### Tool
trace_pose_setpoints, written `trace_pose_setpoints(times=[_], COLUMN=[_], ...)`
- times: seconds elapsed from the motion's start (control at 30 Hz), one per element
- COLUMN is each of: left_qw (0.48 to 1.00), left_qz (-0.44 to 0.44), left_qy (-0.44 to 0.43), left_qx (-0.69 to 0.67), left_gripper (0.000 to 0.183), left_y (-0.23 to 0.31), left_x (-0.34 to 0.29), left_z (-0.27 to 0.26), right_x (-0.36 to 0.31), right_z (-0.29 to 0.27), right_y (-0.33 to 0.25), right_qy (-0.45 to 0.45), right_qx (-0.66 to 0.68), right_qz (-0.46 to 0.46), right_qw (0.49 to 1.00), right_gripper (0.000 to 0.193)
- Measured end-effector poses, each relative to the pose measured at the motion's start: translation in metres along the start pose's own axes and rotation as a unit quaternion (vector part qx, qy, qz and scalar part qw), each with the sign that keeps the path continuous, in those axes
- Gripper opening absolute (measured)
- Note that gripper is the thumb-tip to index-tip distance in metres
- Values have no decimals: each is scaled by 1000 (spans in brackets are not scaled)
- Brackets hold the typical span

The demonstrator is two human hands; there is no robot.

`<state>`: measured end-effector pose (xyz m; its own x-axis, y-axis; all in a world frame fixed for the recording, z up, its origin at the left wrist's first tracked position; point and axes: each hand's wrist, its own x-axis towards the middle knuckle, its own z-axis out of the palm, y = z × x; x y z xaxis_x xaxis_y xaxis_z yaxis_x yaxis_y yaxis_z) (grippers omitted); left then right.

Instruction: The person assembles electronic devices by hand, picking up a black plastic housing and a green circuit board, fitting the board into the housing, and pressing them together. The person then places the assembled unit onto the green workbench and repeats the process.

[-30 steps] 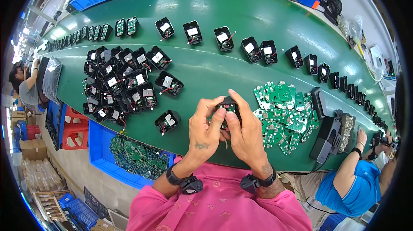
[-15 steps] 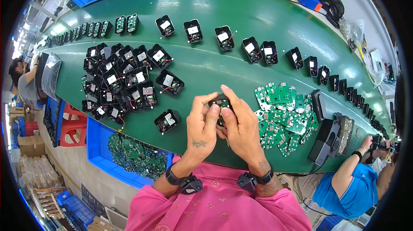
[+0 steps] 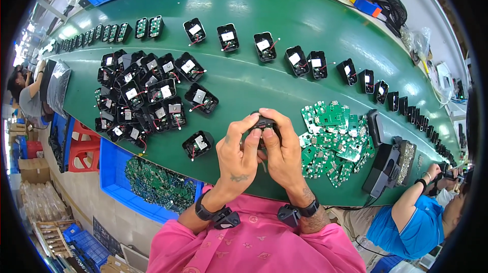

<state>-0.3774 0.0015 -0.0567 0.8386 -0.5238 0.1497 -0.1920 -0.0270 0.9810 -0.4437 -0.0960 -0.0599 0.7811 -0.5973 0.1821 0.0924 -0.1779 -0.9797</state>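
Note:
Between my two hands, above the green bench [image 3: 244, 90], is a black plastic housing [image 3: 263, 122], gripped from both sides. My left hand [image 3: 236, 155] wraps its fingers round the far left side, and my right hand [image 3: 283, 152] does the same on the right. Both thumbs press side by side on the housing's near face; its inside is mostly hidden by them. To the left lies a single open black housing [image 3: 198, 145] with a white block and thin wires. A pile of green circuit boards [image 3: 335, 138] lies close to my right hand.
Many similar housings [image 3: 147, 87] are heaped at left, with rows of them along the bench's far side. A blue bin [image 3: 114, 184] of boards stands below the left edge. A black device [image 3: 384, 166] sits at right, near a co-worker in blue [image 3: 406, 227].
The housing has tipped in my hands, so its dark outer edge shows more and its inside less. Both hands have shifted slightly and still hold it.

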Motion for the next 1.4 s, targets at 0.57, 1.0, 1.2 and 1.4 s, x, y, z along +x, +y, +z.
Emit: trace_pose_setpoints(times=[0.57, 1.0, 1.2, 1.4], left_qw=[992, 901, 791, 695], left_qz=[1, 1, 244, 189], left_qy=[-55, -85, -131, -282], left_qx=[116, 426, 546, 634], left_gripper=[20, 27, 47, 63], left_y=[60, -72, -39, -31], left_x=[130, 331, 306, 297], left_z=[-94, -168, -147, -129], right_x=[115, 222, 212, 154], right_z=[59, 66, 41, 30], right_y=[-45, 28, -2, -22], right_qy=[-97, -189, -257, -371], right_qx=[-70, -532, -460, -414], right_qz=[-23, -230, -215, -204], right_qw=[993, 793, 822, 805], right_gripper=[43, 75, 70, 78])
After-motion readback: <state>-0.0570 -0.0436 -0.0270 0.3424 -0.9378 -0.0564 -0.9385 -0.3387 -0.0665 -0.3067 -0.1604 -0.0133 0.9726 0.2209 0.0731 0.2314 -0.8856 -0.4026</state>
